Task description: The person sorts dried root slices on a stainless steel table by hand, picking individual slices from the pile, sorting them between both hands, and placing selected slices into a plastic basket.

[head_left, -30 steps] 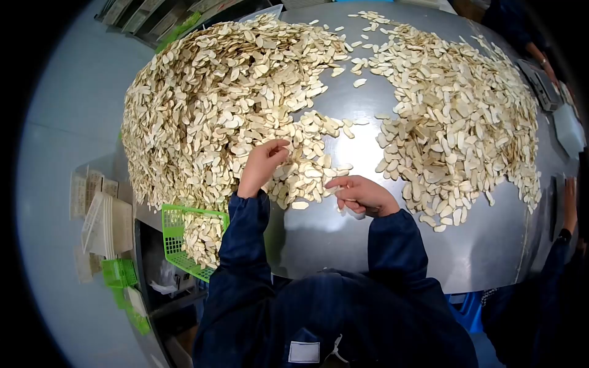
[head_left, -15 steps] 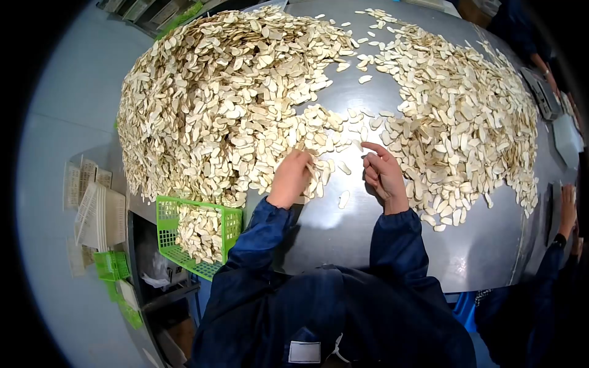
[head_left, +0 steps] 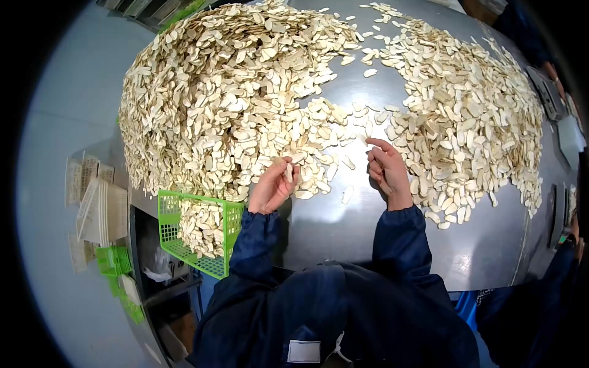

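A large heap of pale, flat slices [head_left: 215,104] covers the left of the metal table [head_left: 343,239], and a second heap [head_left: 460,116] lies on the right. My left hand [head_left: 273,187] is at the lower edge of the left heap, its fingers pinched on a pale slice [head_left: 288,172]. Between the heaps is my right hand [head_left: 390,172], fingers curled, the forefinger pointing up and left beside loose slices; whether it holds anything is too small to tell. Left of my left sleeve, a green basket [head_left: 234,230] contains more slices.
White baskets [head_left: 110,211] and smaller green ones [head_left: 113,260] stand at the left by a dark shelf. Along the right edge are a grey device [head_left: 545,92], a whitish block [head_left: 570,142] and parts of other people in dark sleeves.
My left hand has drawn back toward me from the heap with a slice in its fingers. My right hand, lower a second ago, moved up to between the heaps and has stayed there.
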Available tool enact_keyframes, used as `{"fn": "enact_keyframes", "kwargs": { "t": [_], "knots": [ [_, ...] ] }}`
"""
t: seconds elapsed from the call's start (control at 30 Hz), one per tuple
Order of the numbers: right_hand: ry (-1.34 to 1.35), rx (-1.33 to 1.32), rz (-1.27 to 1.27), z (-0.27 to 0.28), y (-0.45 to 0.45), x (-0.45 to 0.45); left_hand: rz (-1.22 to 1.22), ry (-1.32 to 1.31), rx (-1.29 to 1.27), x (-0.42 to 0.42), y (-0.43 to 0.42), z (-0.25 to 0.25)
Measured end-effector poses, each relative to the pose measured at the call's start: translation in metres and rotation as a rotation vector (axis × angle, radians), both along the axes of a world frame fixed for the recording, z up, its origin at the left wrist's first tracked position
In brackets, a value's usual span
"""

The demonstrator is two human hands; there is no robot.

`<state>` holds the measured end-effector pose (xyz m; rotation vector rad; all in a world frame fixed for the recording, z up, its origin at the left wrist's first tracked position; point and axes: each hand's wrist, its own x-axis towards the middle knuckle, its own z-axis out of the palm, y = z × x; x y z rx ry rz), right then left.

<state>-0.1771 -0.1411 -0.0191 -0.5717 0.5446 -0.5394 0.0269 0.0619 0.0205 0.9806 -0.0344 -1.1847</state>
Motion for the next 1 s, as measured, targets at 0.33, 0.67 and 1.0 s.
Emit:
{"fn": "enact_keyframes", "kwargs": {
  "t": [0.33,0.67,1.0],
  "knots": [
    [0.024,-0.015,-0.009,0.002,0.003,0.002,-0.095,0.284,-0.292,-0.014,-0.002,0.012],
    [0.252,-0.210,0.972,0.023,0.017,-0.011,-0.008,-0.067,-0.240,0.002,0.009,0.011],
    [0.227,-0.357,0.056,0.005,0.023,0.011,-0.129,-1.364,0.398,-0.047,0.010,0.008]
  ]
}}
